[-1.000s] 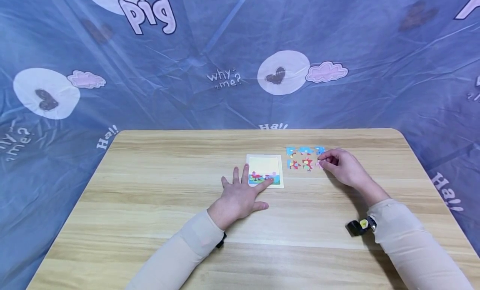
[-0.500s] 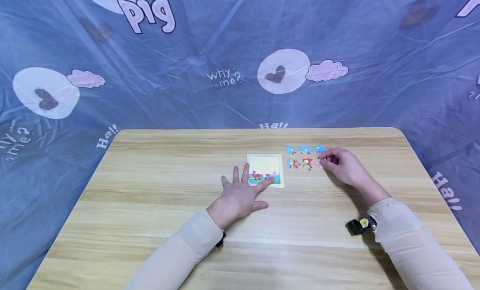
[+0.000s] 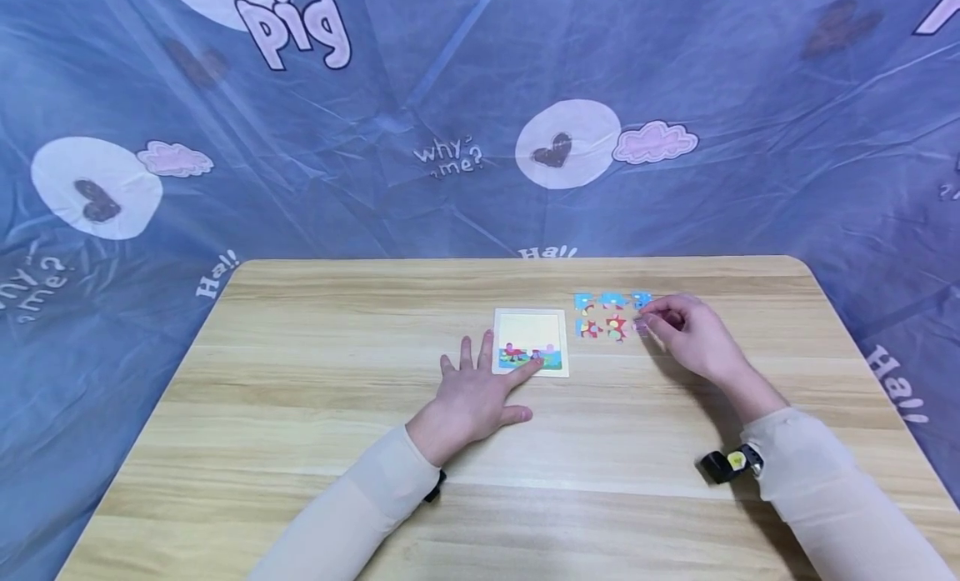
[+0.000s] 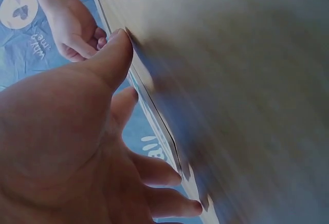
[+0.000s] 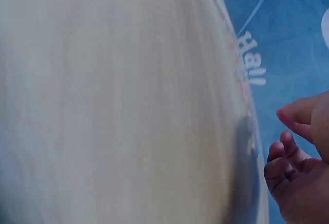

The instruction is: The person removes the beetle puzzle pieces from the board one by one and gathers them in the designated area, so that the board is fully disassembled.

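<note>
My left hand (image 3: 468,398) lies spread by a square white puzzle tray (image 3: 566,339). Its index finger (image 3: 525,371) rests on the picture strip along the tray's lower part; the upper part shows plain cream. Over to the right, my right hand (image 3: 697,335) pinches a small pinkish puzzle piece (image 3: 640,323) between thumb and index finger, just at the table surface. Beside it lie several loose puzzle pieces in two rows, among them a red one (image 3: 616,328) and a blue one (image 3: 612,300). The right wrist view shows the fingertips (image 5: 281,115) together, with no piece discernible there.
A light wooden table (image 3: 300,381) carries everything. Behind its far edge hangs a blue printed cloth (image 3: 337,197). A dark wrist camera (image 3: 723,466) sits under the right wrist.
My right hand has shifted slightly, and the pinkish piece at its fingertips looks tilted and smaller. My left hand has slid slightly left, its index finger still on the tray.
</note>
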Available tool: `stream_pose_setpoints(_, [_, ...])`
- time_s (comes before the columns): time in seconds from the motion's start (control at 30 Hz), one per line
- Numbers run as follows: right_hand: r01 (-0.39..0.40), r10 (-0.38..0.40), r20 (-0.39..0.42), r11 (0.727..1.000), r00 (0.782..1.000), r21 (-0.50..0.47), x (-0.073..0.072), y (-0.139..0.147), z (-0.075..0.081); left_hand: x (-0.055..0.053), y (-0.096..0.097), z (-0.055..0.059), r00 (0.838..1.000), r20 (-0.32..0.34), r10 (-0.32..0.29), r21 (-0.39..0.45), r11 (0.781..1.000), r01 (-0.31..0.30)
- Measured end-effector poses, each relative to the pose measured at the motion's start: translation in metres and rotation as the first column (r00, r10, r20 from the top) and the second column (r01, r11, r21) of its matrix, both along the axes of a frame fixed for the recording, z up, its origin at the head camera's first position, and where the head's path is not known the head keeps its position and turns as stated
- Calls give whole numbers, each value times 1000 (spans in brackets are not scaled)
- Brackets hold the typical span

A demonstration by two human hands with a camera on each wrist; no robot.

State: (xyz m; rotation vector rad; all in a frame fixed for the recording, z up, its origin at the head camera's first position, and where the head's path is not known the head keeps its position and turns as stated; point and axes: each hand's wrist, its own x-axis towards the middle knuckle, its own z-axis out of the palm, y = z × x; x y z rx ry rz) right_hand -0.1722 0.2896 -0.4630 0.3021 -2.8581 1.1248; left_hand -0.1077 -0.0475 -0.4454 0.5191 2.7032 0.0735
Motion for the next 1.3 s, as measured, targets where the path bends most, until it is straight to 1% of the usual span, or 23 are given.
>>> stream_pose_setpoints(0.13, [-33,32,-47,999,998,-18,5,-12,6,4,-4,1,1000,-6,-9,5,1000,9])
stream_pose_setpoints(0.23, [-79,75,-75,996,994,-43,7,-23,8,5,-5,1,1000,-14,-19,5,1000,19])
stream_pose_setpoints(0.3, [-107,102,-78,993,992,-55,9,-31,9,7,-5,1,1000,-20,-23,4,1000,23])
stream_pose_setpoints(0.53, [-177,176,-16,980,984,-96,12,-57,10,7,-4,-2,998,-47,-32,-16,999,31])
stream_pose_setpoints(0.73, [-251,251,-6,964,968,-90,10,-80,9,7,-3,-1,998,-56,-38,-36,999,36])
stream_pose_setpoints(0.9, [-277,281,25,956,959,-102,7,-100,10,6,-2,-1,998,-51,-44,-55,998,41])
stream_pose_setpoints(1.1, [-321,329,54,939,943,-124,2,-121,7,4,-1,-1,998,-49,-43,-70,997,40])
stream_pose_setpoints(1.2, [-336,346,73,934,935,-121,-1,-130,5,3,0,0,998,-43,-41,-80,996,37])
stream_pose_setpoints(1.3, [-339,348,86,935,933,-103,-5,-138,4,3,0,0,998,-40,-40,-89,995,36])
